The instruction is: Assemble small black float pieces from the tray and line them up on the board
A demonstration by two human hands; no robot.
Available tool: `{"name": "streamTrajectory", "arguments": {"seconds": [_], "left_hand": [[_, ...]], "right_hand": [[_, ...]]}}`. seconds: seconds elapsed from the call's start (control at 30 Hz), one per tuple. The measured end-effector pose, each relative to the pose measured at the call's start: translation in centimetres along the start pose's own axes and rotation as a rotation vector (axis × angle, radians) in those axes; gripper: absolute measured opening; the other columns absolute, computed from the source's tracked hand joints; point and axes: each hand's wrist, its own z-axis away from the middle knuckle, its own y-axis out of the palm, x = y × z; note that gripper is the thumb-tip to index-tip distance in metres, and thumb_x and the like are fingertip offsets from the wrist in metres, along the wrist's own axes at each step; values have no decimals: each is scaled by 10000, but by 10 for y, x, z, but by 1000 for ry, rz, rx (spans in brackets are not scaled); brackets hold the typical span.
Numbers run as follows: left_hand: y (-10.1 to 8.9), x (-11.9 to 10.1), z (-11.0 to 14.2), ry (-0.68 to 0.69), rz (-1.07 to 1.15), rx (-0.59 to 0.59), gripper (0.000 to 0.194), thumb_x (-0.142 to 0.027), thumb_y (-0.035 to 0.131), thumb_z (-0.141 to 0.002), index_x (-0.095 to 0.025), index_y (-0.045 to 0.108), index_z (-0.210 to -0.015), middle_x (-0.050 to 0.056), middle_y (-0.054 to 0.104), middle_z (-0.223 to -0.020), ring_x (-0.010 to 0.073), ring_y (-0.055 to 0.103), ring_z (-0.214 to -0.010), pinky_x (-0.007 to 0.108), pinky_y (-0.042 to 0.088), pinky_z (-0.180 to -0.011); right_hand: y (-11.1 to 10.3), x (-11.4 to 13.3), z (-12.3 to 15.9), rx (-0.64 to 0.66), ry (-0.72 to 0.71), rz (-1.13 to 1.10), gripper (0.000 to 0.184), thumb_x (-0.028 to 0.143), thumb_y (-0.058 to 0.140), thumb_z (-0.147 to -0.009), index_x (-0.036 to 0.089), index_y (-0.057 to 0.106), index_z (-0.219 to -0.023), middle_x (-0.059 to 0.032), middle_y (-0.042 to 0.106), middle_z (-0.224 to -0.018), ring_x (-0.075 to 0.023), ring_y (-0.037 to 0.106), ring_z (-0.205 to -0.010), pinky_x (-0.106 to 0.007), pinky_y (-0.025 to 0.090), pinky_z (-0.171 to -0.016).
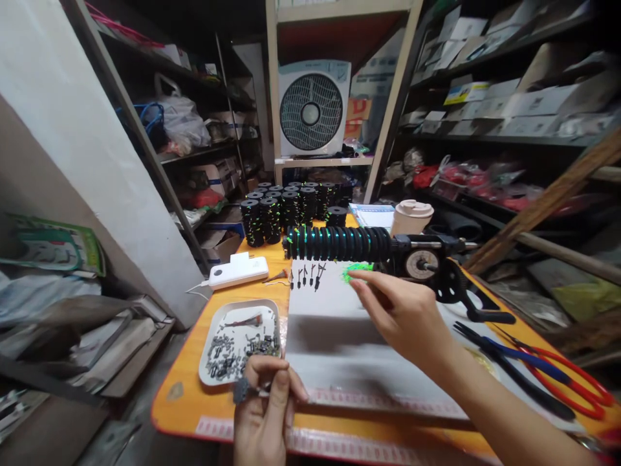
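My left hand [269, 408] is closed at the front edge of the table, thumb pressed against the fingers. A small dark grey piece [241, 390] sticks out of its left side; the rest of it is hidden in the fingers. My right hand [400, 307] reaches over the white sheet [330, 343], thumb and forefinger brought together beside a pile of bright green bits [361, 266]. Whatever lies between those fingertips is too small to make out. Several small dark pieces with thin stems [305, 275] lie in a row on the sheet, left of the right hand.
A white tray [206, 353] holds many small grey and black parts. Behind the sheet is a black ribbed roller [339, 243] on a cranked winder with a dial [421, 265]. Black spools [250, 223], a lidded cup [412, 217], a white power strip [239, 272] and red-handled scissors [565, 382] surround it.
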Motion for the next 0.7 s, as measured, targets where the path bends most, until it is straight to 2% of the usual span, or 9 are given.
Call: {"name": "streamTrajectory", "arguments": {"seconds": [0.13, 0.23, 0.33, 0.4, 0.47, 0.5, 0.57, 0.63, 0.7], "left_hand": [[-2, 2, -3, 24, -111, 2, 166, -379, 714, -868, -214, 701, -882, 6, 691, -681, 77, 464, -524, 185, 382, -541], [-2, 0, -8, 26, -191, 8, 299, -458, 645, -899, -176, 742, -913, 43, 690, -712, 123, 509, -593, 228, 402, -570], [1, -6, -19, 83, -259, -32, 309, -439, 543, -961, -195, 713, -1045, 34, 690, -714, 164, 573, -692, 253, 440, -654], [6, -12, -28, 160, -330, -28, 274, -394, 520, -979, -227, 671, -1137, 37, 725, -836, 183, 622, -846, 276, 462, -788], [15, -17, -37, 205, -416, 45, 256, -365, 510, -987, -241, 669, -1146, 49, 732, -1002, 192, 624, -975, 293, 453, -880], [20, -20, -41, 201, -453, 101, 255, -356, 503, -991, -242, 677, -1138, 49, 722, -1040, 185, 621, -958, 290, 456, -867], [31, -23, -49, 154, -509, 211, 268, -348, 490, -994, -250, 680, -1157, 35, 704, -1001, 164, 600, -841, 284, 458, -798], [42, -24, -54, 98, -573, 300, 256, -342, 520, -974, -240, 691, -1135, 26, 684, -932, 165, 579, -816, 284, 444, -783], [53, -24, -58, 48, -633, 383, 198, -341, 584, -927, -209, 717, -992, 27, 681, -868, 182, 593, -852, 287, 434, -791]], "right_hand": [[9, 3, -9, 114, 148, -74, 164, 239, 589, -964, 118, 697, -985, 10, 658, -572, -133, 601, -475, -244, 441, -522], [7, 8, -8, 201, 170, -150, 213, 187, 521, -985, 153, 670, -836, 18, 655, -593, -113, 610, -511, -218, 437, -544], [-2, 19, 10, 277, 155, -195, 235, 172, 475, -998, 166, 638, -828, 11, 653, -648, -111, 611, -557, -215, 429, -564], [-8, 29, 30, 332, 130, -206, 258, 171, 444, -1005, 171, 616, -813, 2, 642, -665, -120, 607, -575, -226, 420, -570], [-12, 39, 50, 388, 98, -198, 274, 158, 406, -1010, 169, 610, -827, -9, 635, -678, -133, 598, -574, -248, 399, -562], [-14, 43, 60, 411, 73, -194, 295, 157, 387, -1012, 172, 602, -810, -4, 612, -651, -135, 571, -542, -259, 379, -544], [-16, 49, 75, 455, 35, -182, 331, 140, 350, -1014, 177, 585, -784, 0, 592, -631, -139, 544, -517, -273, 353, -523], [-16, 53, 86, 491, 12, -169, 342, 126, 337, -1012, 183, 568, -766, -1, 592, -634, -141, 535, -510, -280, 338, -511], [-16, 56, 95, 517, 3, -152, 333, 120, 343, -1007, 187, 559, -762, -5, 606, -648, -143, 539, -509, -286, 331, -505]]}}
